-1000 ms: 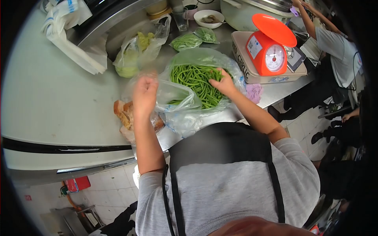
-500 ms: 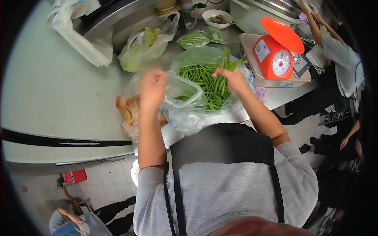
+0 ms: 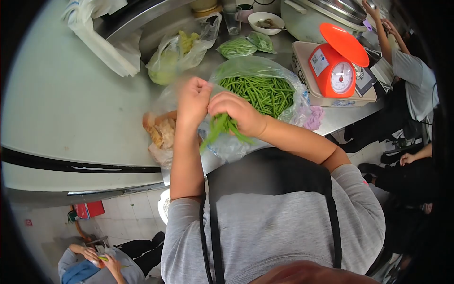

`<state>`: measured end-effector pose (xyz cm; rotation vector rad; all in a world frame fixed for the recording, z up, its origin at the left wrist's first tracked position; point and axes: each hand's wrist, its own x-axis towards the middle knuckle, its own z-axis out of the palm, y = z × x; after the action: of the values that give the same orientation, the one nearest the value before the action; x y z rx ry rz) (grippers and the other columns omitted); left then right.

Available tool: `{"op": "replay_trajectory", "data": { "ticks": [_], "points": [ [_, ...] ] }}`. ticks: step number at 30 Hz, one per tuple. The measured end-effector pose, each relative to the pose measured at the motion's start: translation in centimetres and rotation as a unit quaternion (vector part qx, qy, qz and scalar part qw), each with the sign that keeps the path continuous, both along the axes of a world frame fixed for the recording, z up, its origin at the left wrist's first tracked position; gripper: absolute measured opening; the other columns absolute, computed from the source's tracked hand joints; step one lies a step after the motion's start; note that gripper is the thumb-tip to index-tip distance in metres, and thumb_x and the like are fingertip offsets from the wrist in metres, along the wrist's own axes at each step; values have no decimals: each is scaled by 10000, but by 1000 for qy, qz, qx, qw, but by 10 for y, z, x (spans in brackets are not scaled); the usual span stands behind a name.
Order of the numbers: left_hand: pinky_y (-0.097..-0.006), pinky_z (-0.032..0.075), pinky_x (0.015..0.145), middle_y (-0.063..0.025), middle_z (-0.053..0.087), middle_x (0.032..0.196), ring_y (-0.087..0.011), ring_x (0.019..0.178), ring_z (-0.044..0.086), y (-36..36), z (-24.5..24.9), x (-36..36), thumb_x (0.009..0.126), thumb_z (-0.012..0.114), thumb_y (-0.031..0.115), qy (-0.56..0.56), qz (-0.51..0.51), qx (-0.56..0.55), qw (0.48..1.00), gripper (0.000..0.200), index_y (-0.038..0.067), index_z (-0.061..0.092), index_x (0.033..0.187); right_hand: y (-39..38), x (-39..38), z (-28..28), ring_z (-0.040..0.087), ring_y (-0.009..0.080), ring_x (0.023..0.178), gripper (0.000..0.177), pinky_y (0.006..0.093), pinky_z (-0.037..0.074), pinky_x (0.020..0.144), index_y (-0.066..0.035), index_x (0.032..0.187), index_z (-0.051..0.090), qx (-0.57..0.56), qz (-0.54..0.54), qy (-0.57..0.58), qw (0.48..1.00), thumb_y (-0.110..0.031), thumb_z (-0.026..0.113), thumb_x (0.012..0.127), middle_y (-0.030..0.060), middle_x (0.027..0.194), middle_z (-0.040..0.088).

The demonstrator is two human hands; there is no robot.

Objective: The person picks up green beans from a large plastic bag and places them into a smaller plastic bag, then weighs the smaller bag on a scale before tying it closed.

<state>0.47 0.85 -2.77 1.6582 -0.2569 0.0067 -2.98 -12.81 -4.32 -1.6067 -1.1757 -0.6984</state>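
Note:
My right hand [image 3: 239, 113] grips a bunch of green beans [image 3: 218, 129] whose ends hang down over the small clear plastic bag [image 3: 222, 144] at the counter's front edge. Beside it, my left hand [image 3: 193, 100] pinches the rim of that small bag. Just behind both hands lies a large open plastic bag full of green beans [image 3: 262, 92].
An orange kitchen scale [image 3: 336, 61] stands on a flat box to the right. A bag of brown food [image 3: 161, 130] lies left of my hands, with bags of greens [image 3: 176, 52] further back. Another person [image 3: 411, 71] works at the far right; one more crouches below [image 3: 94, 267].
My right hand lifted a bunch of beans out of the large bag and brought it left and down to the small bag held by my left hand.

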Motion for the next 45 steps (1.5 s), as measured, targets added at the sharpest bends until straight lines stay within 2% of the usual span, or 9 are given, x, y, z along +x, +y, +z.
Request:
{"op": "replay_trajectory", "data": {
  "ticks": [7, 10, 14, 18, 21, 23, 27, 36, 45],
  "points": [
    [-211, 373, 482, -12, 518, 587, -60, 523, 453, -18, -10, -12, 749, 532, 68, -80, 1, 38, 996, 63, 15, 515, 719, -6, 14, -26, 521, 296, 771, 300, 342, 415, 682, -19, 915, 486, -361, -165, 414, 819, -30, 568, 627, 146, 789, 560],
    [-211, 377, 496, -18, 518, 592, -62, 539, 460, -39, -2, -29, 751, 530, 70, -98, -25, 110, 989, 59, 23, 515, 718, -10, 33, -28, 532, 266, 858, 314, 345, 431, 722, -5, 968, 519, -571, -35, 274, 773, -72, 569, 666, 163, 945, 558],
    [-192, 355, 495, 16, 495, 609, -36, 546, 432, -48, 2, -32, 760, 522, 59, -93, -45, 115, 988, 55, 26, 501, 721, -3, 18, -25, 539, 270, 864, 325, 338, 427, 732, 17, 972, 514, -301, -67, 448, 839, -98, 575, 675, 183, 946, 559],
    [-189, 370, 533, 8, 509, 646, -45, 583, 452, -24, -2, -10, 776, 501, 34, -71, 6, 70, 995, 39, 25, 491, 739, -6, 8, 35, 549, 307, 817, 347, 342, 428, 724, 28, 987, 494, -551, -137, 378, 731, -128, 570, 687, 205, 911, 560],
    [-197, 378, 545, -10, 520, 653, -60, 590, 464, -5, -5, 3, 770, 505, 43, -89, 38, 34, 995, 46, 18, 491, 735, -35, 7, 63, 568, 292, 737, 243, 352, 452, 652, -7, 915, 535, -300, -115, 263, 910, -123, 536, 702, 163, 810, 584],
    [-214, 386, 527, -30, 532, 626, -80, 563, 473, 9, -13, 13, 752, 520, 70, -117, 101, 55, 986, 69, 6, 499, 736, -60, 14, 65, 571, 279, 679, 159, 353, 452, 619, -17, 826, 564, -267, -206, 210, 918, -85, 506, 694, 151, 741, 586],
    [-207, 386, 553, -23, 540, 666, -66, 616, 472, 28, 6, 5, 746, 525, 69, -42, 106, -2, 993, 68, 7, 497, 739, -101, 49, -15, 548, 307, 850, 298, 348, 437, 746, -6, 948, 551, -556, -258, 360, 703, -102, 511, 668, 180, 899, 574],
    [-207, 375, 589, -23, 520, 685, -70, 634, 455, 26, -5, 7, 760, 515, 73, -48, 73, 31, 996, 77, 6, 486, 734, -63, 74, -79, 315, 383, 1135, 746, 423, 313, 905, 22, 1225, 247, -558, -343, 416, 630, -240, 608, 628, 285, 1197, 331],
    [-229, 381, 627, -36, 523, 706, -95, 674, 463, 31, -7, 6, 758, 518, 93, -51, 95, 59, 992, 97, -2, 501, 748, -131, 86, -71, 501, 349, 928, 432, 387, 407, 773, -61, 1069, 426, -277, -371, 394, 794, 6, 504, 650, 197, 981, 536]
  ]
}}
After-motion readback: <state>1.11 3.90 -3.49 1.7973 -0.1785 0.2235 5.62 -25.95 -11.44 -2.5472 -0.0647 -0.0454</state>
